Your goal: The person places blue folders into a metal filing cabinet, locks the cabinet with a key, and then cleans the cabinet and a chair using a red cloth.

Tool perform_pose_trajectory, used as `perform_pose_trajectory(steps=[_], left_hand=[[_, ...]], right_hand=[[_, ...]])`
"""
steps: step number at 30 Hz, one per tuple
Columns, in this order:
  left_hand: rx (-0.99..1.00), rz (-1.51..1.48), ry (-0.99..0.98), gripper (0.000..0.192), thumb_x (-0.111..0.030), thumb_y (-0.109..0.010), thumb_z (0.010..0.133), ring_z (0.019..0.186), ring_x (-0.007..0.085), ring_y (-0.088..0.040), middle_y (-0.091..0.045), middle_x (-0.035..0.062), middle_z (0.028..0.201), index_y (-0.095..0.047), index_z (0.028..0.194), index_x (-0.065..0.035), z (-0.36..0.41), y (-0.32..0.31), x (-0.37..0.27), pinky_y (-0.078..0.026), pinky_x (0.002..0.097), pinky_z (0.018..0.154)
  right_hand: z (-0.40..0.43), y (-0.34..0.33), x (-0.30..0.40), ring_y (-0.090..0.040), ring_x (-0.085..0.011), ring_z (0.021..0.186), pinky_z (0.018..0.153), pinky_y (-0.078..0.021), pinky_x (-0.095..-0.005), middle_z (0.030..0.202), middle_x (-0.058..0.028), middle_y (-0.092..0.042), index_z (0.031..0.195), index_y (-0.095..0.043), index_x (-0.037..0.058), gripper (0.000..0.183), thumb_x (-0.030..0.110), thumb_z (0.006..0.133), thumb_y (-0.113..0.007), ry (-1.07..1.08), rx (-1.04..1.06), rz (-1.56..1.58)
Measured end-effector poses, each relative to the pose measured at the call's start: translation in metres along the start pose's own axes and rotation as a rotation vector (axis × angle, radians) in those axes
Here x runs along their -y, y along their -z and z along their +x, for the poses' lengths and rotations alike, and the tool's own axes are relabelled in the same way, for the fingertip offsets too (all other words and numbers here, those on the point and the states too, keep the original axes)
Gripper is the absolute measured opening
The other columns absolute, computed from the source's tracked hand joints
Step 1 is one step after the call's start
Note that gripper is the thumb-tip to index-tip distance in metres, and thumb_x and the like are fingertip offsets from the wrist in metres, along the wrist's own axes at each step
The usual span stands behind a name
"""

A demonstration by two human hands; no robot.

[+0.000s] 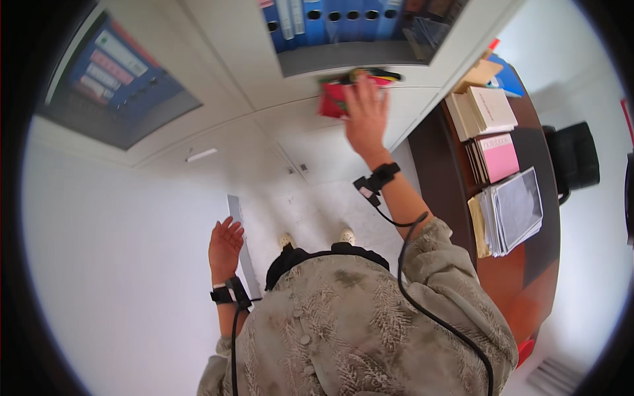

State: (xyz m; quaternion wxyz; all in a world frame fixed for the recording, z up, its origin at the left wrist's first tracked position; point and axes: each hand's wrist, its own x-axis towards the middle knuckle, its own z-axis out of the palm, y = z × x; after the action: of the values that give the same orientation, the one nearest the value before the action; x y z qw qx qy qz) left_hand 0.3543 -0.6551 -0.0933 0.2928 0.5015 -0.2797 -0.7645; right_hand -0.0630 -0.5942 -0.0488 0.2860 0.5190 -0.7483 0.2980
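Note:
My right hand (367, 116) lies over a crumpled red, green, yellow and black cloth (333, 101), fingers extended. The cloth is held against the white cabinet (292, 131), just below the glass pane of its upper door. Motion blurs the cloth's edges, and part of it is hidden under the fingers. Lower and to the left, my left hand (225, 250) hangs in the air with nothing in it, its fingers loosely bent. Behind the glass stand several blue binders (342, 24).
On the right, a dark brown desk (500, 292) carries stacked books (490, 111), pink notebooks (500, 156) and a pile of papers (517, 210). A black chair (574, 156) stands beyond it. Black cables (436, 317) run from both wrist straps. A white handle (202, 155) juts from the cabinet's left part.

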Motion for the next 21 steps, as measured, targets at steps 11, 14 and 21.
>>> perform_pose_trajectory(steps=[11, 14, 21], left_hand=[[-0.083, -0.133, 0.025, 0.043, -0.040, -0.054, 0.094, 0.091, 0.0159, -0.062, -0.066, 0.0059, 0.105, -0.059, 0.121, -0.0061, 0.032, 0.076, -0.026, -0.049, 0.0262, 0.074], [-0.061, -0.203, 0.011, 0.042, -0.039, -0.054, 0.094, 0.089, 0.0160, -0.062, -0.066, 0.0057, 0.104, -0.060, 0.120, -0.0066, 0.038, 0.095, -0.033, -0.050, 0.0262, 0.074], [-0.104, -0.258, -0.064, 0.038, -0.035, -0.053, 0.095, 0.088, 0.0162, -0.062, -0.066, 0.0060, 0.100, -0.060, 0.118, -0.0054, 0.058, 0.125, -0.061, -0.049, 0.0258, 0.074]], right_hand=[[0.001, -0.019, 0.116, -0.037, -0.0284, 0.134, 0.112, -0.0212, -0.0543, 0.149, -0.0095, -0.037, 0.134, -0.053, 0.0189, 0.064, 0.022, 0.073, -0.072, 0.267, 0.205, 0.126], [0.020, -0.043, 0.165, -0.039, -0.0262, 0.132, 0.112, -0.0221, -0.0526, 0.147, -0.0089, -0.040, 0.131, -0.055, 0.0163, 0.059, 0.019, 0.074, -0.069, 0.400, 0.206, 0.170], [0.087, -0.093, 0.280, -0.043, -0.0211, 0.130, 0.113, -0.0244, -0.0475, 0.143, -0.0094, -0.046, 0.122, -0.060, 0.0047, 0.045, 0.009, 0.077, -0.057, 0.831, 0.116, 0.162]])
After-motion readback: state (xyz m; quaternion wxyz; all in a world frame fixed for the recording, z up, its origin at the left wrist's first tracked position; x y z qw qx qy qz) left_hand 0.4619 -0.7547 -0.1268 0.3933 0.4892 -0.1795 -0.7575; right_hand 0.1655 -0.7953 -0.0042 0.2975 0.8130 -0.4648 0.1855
